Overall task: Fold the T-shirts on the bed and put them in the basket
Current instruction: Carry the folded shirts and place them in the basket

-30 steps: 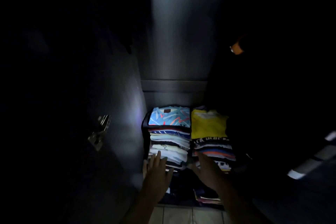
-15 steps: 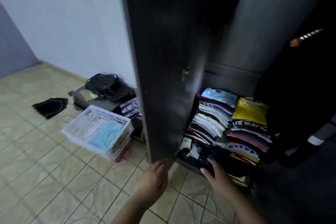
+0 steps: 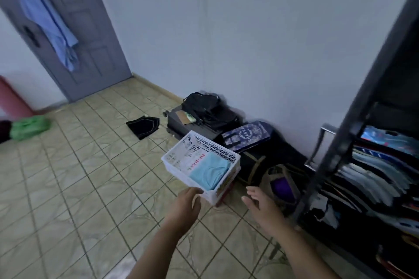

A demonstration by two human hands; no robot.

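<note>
Two bare hands reach toward a white plastic basket that stands on the tiled floor. Folded T-shirts lie inside it, a light blue one nearest its right wall and a white printed one beside it. Left hand, fingers loosely curled, sits at the basket's near corner; whether it touches the rim cannot be told. Right hand is spread with nothing in it, just right of the basket. An open dark wardrobe along the right edge holds stacked folded shirts.
</note>
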